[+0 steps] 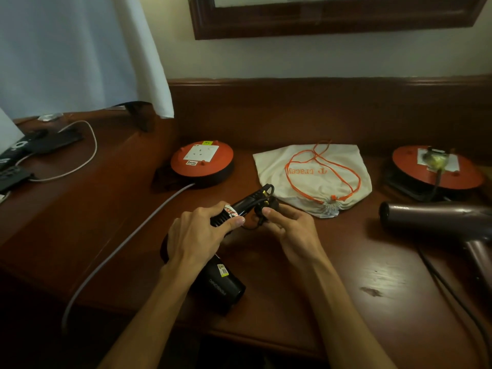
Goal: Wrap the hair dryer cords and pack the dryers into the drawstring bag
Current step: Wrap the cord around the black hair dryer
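Observation:
My left hand (198, 235) grips the handle of a black hair dryer (221, 283), whose barrel lies on the wooden table below my wrist. Black cord is wound along the handle. My right hand (287, 227) pinches the black plug (263, 206) at the cord's end, just right of the handle. A cream drawstring bag (314, 179) with orange strings lies flat behind my hands, its mouth gathered shut toward me. A second, brownish hair dryer (436, 222) lies at the right, its cord trailing toward the table's front edge.
Two orange cable reels stand at the back, one on the left (202, 161) with a grey cable (119, 246) running to the front, one on the right (436, 169) with a plug in it. Dark devices and a pink cable (87, 155) lie at far left.

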`<state>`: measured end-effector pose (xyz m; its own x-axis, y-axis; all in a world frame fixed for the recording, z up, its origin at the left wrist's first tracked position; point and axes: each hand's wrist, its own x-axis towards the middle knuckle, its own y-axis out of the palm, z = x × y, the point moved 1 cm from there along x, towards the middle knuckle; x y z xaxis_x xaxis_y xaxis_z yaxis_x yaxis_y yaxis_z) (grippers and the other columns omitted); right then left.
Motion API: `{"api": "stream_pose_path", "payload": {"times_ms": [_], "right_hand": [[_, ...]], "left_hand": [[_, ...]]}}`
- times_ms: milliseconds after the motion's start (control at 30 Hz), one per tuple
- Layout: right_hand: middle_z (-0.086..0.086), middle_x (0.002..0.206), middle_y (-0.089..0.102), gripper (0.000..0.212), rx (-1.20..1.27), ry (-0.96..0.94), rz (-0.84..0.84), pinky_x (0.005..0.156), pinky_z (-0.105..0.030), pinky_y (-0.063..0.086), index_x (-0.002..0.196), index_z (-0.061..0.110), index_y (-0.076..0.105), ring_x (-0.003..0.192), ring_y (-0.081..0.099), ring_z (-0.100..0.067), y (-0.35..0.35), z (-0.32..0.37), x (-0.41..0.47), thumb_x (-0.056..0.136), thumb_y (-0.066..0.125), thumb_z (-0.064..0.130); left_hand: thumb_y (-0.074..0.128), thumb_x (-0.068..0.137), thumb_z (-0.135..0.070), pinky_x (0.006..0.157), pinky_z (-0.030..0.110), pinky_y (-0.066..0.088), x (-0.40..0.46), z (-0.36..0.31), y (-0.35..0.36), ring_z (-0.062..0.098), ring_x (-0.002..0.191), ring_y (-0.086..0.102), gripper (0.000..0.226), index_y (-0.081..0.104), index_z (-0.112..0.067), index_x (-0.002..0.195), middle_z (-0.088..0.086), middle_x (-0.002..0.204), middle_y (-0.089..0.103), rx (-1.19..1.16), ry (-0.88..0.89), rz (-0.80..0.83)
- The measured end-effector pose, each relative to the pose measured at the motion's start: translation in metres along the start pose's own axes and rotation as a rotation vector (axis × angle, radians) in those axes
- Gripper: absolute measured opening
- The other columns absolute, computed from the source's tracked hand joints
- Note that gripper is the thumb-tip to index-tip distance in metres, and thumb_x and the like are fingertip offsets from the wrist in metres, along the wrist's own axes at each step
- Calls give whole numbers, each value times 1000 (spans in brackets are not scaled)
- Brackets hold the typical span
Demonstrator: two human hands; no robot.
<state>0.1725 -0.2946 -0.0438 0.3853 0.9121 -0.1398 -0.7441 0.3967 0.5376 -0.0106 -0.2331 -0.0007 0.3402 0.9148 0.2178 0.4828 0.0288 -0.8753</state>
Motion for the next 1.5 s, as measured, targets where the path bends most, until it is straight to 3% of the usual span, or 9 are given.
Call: {"api": "stream_pose_path", "payload": {"times_ms": [233, 467, 700, 833, 967, 1133, 1233, 1367, 1500], "right_hand": [[-30, 110, 71, 26, 191, 38, 5, 80, -30, 61, 113, -17, 62, 100, 72, -41, 1, 9, -2, 90, 61, -6], [-22, 101, 75, 30, -218, -81, -85, 71, -25, 60, 108, -10, 66, 89, 77, -28, 3, 25, 3, 86, 76, 8], [-28, 102, 72, 33, -254, -85, -136, 75, -36, 63, 108, -13, 61, 83, 76, -34, 12, 39, 15, 83, 78, 2], [-24, 106, 74, 24, -123, -69, -12, 81, -33, 61, 110, -9, 67, 96, 75, -34, 6, 33, 11, 87, 69, -2], [-25, 122, 68, 28, -51, -72, 104, 100, -38, 49, 118, -8, 63, 116, 66, -31, -5, 21, 14, 92, 63, 1], [-15, 117, 71, 24, -298, -248, 131, 82, -30, 57, 117, -1, 63, 110, 69, -25, -15, 21, 15, 94, 63, 6], [-17, 117, 70, 23, -238, -243, 147, 87, -32, 56, 118, -4, 59, 112, 68, -27, -14, 13, 19, 96, 60, 2], [-28, 114, 65, 16, 65, -141, 83, 89, -36, 58, 109, 8, 46, 108, 66, -37, -11, 2, 23, 99, 52, -3], [-20, 119, 63, 14, -336, -138, -40, 80, -35, 61, 113, 2, 51, 98, 71, -27, -14, -9, 21, 99, 56, 2]], "left_hand": [[54, 85, -74, 69, 31, 40, -6, -10, 1, 23, 94, 69, 61, 61, -40, 134, 0, 94, 76, -37, 39, -29], [37, 87, -80, 79, 40, 49, -3, -8, 17, 22, 83, 70, 66, 61, -38, 132, -1, 82, 74, 90, 121, -106], [19, 88, -78, 78, 39, 42, 1, -15, 21, 22, 84, 71, 69, 58, -37, 127, -2, 81, 72, 249, 148, -91], [25, 88, -81, 79, 40, 44, 4, -14, 21, 23, 85, 70, 65, 60, -39, 125, -2, 83, 72, 190, 117, -43], [39, 87, -80, 74, 39, 45, 6, -15, 17, 24, 81, 69, 56, 65, -40, 117, -2, 79, 70, 86, 103, 21], [42, 85, -81, 69, 35, 42, 9, -10, 14, 20, 80, 67, 58, 66, -42, 120, -3, 76, 69, 24, 115, 33], [43, 84, -81, 65, 34, 42, 11, -7, 12, 18, 79, 66, 56, 67, -44, 119, -8, 69, 60, 4, 117, 54], [44, 83, -83, 77, 40, 50, 15, -6, 9, 24, 93, 67, 58, 67, -46, 122, -2, 89, 72, 13, 82, 128], [54, 82, -79, 82, 38, 47, 25, 2, 7, 24, 105, 66, 54, 69, -45, 122, -3, 110, 74, 94, 41, 258]]}}
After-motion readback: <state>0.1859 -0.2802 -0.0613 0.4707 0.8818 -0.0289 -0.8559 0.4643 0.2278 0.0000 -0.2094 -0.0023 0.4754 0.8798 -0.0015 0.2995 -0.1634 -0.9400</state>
